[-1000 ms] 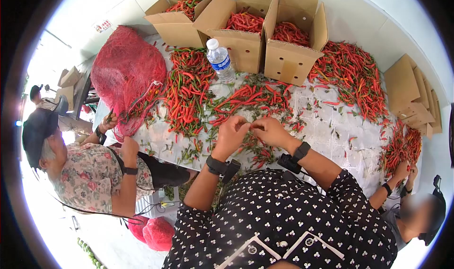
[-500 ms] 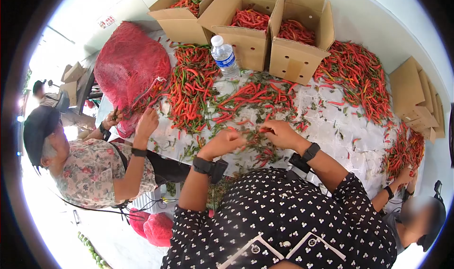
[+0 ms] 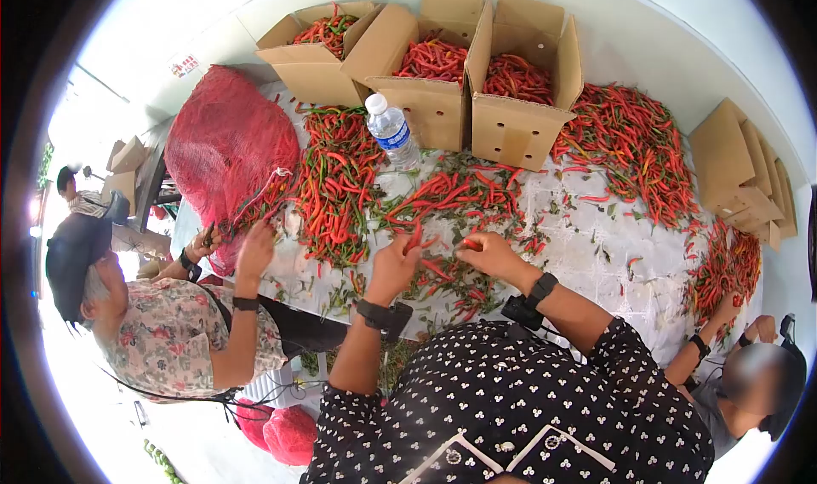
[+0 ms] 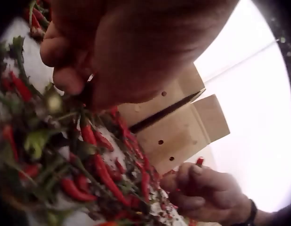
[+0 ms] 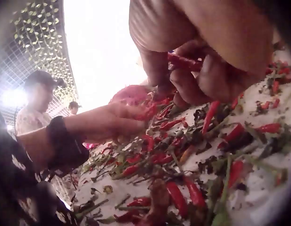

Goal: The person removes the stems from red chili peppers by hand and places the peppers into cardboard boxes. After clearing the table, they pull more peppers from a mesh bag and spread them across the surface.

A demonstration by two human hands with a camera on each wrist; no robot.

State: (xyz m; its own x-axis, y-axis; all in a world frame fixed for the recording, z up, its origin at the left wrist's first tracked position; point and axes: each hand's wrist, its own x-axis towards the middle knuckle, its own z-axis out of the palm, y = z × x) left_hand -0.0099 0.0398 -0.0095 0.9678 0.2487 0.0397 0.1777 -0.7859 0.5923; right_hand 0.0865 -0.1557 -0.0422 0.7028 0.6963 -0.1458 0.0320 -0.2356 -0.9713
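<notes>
My left hand (image 3: 394,269) is bent over the near middle of the table, a red chili pepper (image 3: 414,235) standing up at its fingertips. Its curled fingers fill the top of the left wrist view, where the palm hides the grip. A short gap to the right, my right hand (image 3: 495,258) pinches another red chili pepper (image 5: 183,61) between thumb and fingers. Below both hands lie scattered chilies (image 5: 197,193), mixed with green stems and leaf bits. Just beyond is a loose row of red chilies (image 3: 451,190).
Three cardboard boxes (image 3: 515,131) of chilies line the back, with a water bottle (image 3: 392,132) before them. Chili heaps (image 3: 336,186) lie left and right (image 3: 634,156). A red mesh sack (image 3: 230,135) stands left. People work at the left (image 3: 179,314) and right (image 3: 736,382).
My hands were together at the fingertips and have come apart, the left one shifting left. A red chili now shows upright at the left fingertips, another in the right hand.
</notes>
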